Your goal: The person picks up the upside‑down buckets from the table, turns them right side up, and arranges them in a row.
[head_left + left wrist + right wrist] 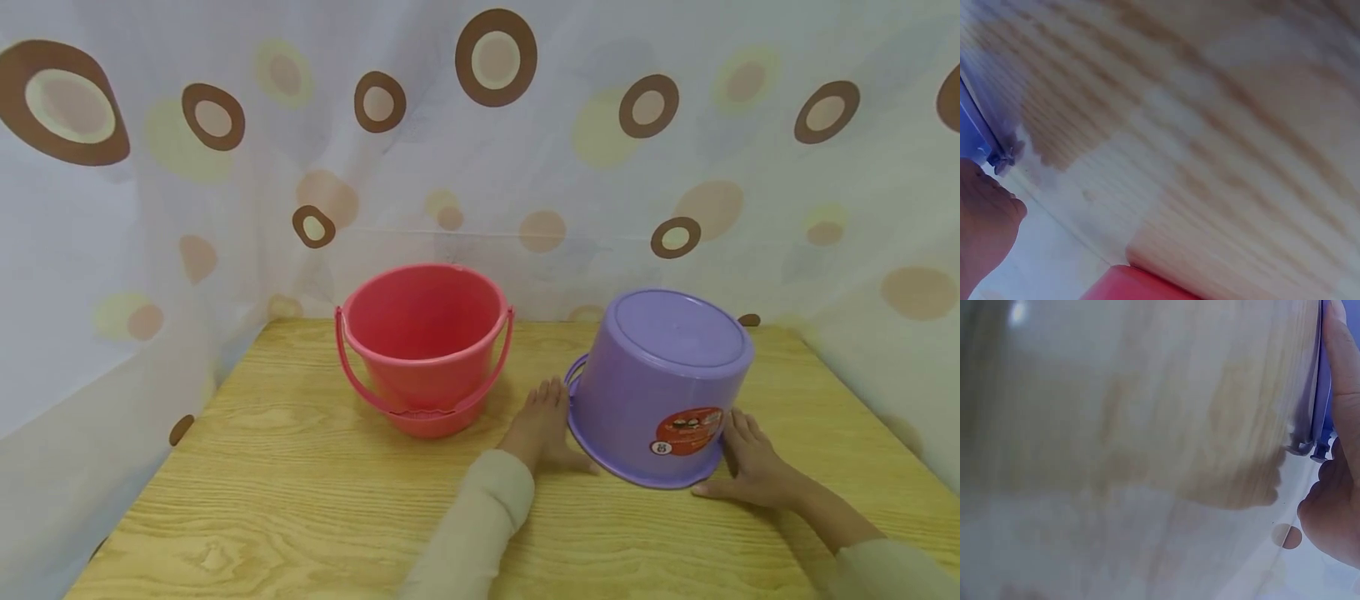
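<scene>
A purple bucket [637, 417] stands upside down on the wooden table, its base facing up and a red label [688, 431] on its front. Along its left rim lies my left hand [546, 425], fingers extended and thumb spread towards the front. My right hand [757, 467] is against the right side of the same bucket, with fingers straight and thumb near the lower rim. The right wrist view shows the right thumb [1342, 362] along the purple rim. Part of the purple handle [573, 367] shows on the left. In the left wrist view only some left-hand fingers [988, 212] appear.
Left of my left hand, a red bucket [431, 375] stands upright with its handle [423, 414] hanging down in front. The wooden table [300, 517] ends at the back against a white curtain [420, 192] with brown and yellow circles.
</scene>
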### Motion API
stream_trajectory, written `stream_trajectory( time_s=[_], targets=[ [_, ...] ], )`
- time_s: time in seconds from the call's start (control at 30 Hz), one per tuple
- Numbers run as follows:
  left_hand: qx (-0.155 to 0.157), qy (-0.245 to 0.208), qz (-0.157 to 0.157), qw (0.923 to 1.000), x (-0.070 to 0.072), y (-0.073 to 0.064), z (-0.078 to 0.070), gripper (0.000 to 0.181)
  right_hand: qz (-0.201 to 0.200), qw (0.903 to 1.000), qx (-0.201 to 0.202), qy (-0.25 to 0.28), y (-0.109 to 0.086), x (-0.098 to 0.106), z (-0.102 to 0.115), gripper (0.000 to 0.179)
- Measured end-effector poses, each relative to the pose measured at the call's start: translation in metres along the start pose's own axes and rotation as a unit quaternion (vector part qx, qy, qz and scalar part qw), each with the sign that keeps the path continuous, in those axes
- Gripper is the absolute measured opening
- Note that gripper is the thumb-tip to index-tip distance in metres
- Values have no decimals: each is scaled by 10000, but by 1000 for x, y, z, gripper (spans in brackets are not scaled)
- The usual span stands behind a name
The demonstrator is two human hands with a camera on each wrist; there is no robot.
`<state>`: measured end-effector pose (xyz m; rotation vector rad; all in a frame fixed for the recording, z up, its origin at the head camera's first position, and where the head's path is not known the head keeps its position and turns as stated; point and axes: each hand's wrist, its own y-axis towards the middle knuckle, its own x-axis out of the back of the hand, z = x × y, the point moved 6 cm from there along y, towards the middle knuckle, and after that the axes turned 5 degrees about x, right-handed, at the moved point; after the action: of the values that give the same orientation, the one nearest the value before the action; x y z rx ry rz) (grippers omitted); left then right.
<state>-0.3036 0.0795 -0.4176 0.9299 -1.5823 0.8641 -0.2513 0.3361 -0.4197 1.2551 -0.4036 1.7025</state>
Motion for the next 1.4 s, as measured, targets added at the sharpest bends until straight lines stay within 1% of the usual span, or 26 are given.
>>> stream_trajectory(
  time_s=[0.1,0.2,0.33,0.43,0.5,0.63,0.7,0.77,0.87,0.93,1.03,1.13,1.27,1.4],
  targets=[
    [35,-72,52,10000,-2,1,-1,124,-1,10000,7,48,2,0,-1,124],
    [18,-48,15,10000,-4,3,-2,124,-54,10000,55,29,4,0,-1,124],
    [-65,80,-58,9999,-5,5,-5,124,-39,10000,2,63,5,0,-4,125],
    [-32,135,-26,9999,-5,6,-6,124,-23,9999,-43,147,6,0,-5,125],
    [7,106,-7,9999,-4,6,-6,124,-90,9998,26,150,8,0,-4,125],
    [68,-45,57,10000,-4,6,-7,123,-337,9988,335,77,11,1,-1,125],
    [93,-131,79,9998,-3,6,-8,124,-405,9981,429,161,11,0,0,125],
    [85,-218,55,9997,-3,6,-9,123,-390,9979,427,305,10,-1,0,124],
    [102,-429,8,9990,-3,7,-10,123,-336,9980,305,443,11,-1,-1,123],
    [127,-545,-27,9984,-4,8,-11,124,-269,9987,120,426,11,-1,-2,123],
    [177,-700,-27,9974,-5,8,-12,124,-98,9991,-270,325,11,0,-3,124],
    [226,-805,-40,9965,-5,7,-12,124,-10,9988,-476,78,11,2,-2,123],
    [308,-916,-10,9953,-3,5,-12,125,-4,9986,-453,-283,13,4,0,119],
    [347,-984,26,9945,-1,5,-12,125,33,9977,-468,-492,16,6,0,118]
  ],
)
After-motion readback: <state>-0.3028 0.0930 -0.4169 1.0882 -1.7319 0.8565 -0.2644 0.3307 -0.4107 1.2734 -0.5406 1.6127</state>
